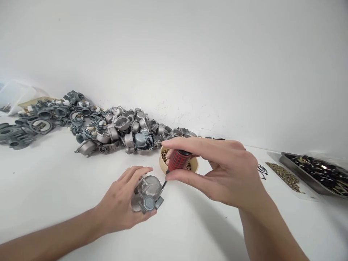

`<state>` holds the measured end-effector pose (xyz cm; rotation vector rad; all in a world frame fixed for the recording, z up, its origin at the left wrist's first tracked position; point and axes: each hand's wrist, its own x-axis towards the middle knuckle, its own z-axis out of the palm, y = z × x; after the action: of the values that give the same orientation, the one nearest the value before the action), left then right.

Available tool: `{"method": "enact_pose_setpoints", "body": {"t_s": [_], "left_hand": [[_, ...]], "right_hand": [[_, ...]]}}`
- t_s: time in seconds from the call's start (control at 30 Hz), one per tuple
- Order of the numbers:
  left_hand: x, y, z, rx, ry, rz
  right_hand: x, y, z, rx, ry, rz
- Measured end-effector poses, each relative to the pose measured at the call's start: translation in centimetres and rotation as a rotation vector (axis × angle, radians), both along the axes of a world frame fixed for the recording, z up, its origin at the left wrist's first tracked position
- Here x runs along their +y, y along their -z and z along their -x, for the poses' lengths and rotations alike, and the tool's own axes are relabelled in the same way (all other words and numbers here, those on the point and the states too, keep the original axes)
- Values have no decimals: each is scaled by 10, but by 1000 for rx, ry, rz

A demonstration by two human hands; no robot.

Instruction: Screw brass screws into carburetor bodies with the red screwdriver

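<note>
My left hand point(122, 199) is wrapped round a grey metal carburetor point(152, 187), its rounded bowl and a hex plug facing up toward me. Between the thumb and fingers of my right hand point(223, 170) is a screwdriver point(178, 161) with a red and black handle. Its thin shaft slants down to the right edge of the carburetor, where the tip meets the body; the screw itself is too small to make out. Behind the screwdriver, partly hidden by my right hand, stands a cream bowl point(164, 166) of small brass-coloured screws.
A heap of silver float bowls point(122, 123) lies against the wall, with darker carburetor bodies point(45, 116) at left. To the right are black rubber rings point(261, 169), a spread of small brass parts point(285, 175) and a metal tray point(301, 175) of black parts.
</note>
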<state>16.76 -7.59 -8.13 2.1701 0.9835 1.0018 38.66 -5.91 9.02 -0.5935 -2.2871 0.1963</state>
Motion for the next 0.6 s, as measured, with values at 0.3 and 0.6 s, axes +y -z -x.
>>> {"method": "enact_pose_setpoints", "body": {"t_s": [0.3, 0.6], "left_hand": [[4, 0, 5, -69, 161, -110], [8, -5, 15, 59, 7, -259]], "right_hand": [[4, 2, 0, -17, 45, -62], [1, -4, -2, 270, 101, -121]]}}
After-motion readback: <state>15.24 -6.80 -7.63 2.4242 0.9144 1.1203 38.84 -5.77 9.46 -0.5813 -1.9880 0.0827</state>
